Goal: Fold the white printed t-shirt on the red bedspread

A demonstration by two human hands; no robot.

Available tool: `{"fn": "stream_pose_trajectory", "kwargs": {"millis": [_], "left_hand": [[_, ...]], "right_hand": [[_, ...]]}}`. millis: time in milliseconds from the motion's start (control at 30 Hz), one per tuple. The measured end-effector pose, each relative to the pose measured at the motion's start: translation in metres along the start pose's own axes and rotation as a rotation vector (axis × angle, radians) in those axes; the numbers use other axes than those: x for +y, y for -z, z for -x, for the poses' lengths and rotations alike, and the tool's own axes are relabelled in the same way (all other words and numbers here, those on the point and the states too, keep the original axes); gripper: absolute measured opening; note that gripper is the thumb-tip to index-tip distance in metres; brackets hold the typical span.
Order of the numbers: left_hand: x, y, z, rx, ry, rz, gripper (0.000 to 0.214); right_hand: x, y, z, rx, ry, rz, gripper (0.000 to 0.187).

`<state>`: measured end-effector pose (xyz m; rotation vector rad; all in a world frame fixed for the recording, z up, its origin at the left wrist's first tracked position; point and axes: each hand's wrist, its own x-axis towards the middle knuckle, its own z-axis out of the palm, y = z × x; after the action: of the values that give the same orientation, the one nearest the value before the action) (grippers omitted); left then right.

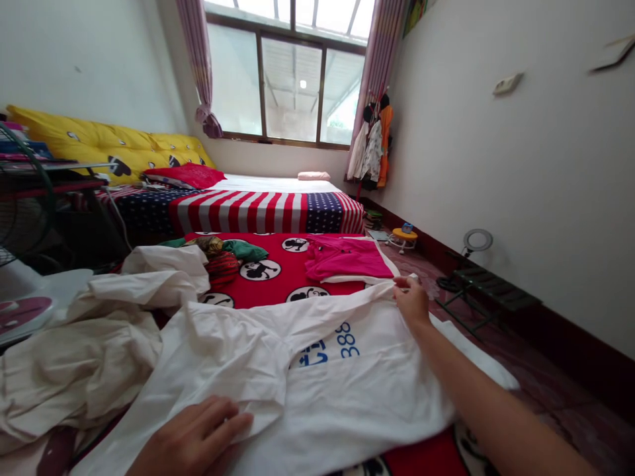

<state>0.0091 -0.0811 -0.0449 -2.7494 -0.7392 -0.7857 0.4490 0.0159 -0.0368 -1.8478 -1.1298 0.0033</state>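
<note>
Shirt [347,383] on bed [290,277]. Left hand [191,436]: grip open, palm pinning cloth; right hand [411,301]: grip pinching far edge. Best pulled taut.

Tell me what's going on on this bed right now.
A person has a white T-shirt spread on the red bedspread. Their right hand pinches its far edge, while the left hand lies flat on the near part. A folded pink shirt lies beyond; crumpled white clothes sit left.
</note>
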Motion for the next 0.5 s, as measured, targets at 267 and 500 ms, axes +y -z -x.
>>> {"fn": "stream_pose_trajectory", "kwargs": {"millis": [267,500], "left_hand": [[-0.013,0.002,0.014,0.039,0.194,-0.284,0.056],[-0.016,-0.003,0.015,-0.037,0.327,-0.154,0.060]], "right_hand": [[-0.002,0.004,-0.024,-0.223,0.274,0.390,0.027],[-0.035,0.000,0.007,-0.379,0.552,0.349,0.018]]}}
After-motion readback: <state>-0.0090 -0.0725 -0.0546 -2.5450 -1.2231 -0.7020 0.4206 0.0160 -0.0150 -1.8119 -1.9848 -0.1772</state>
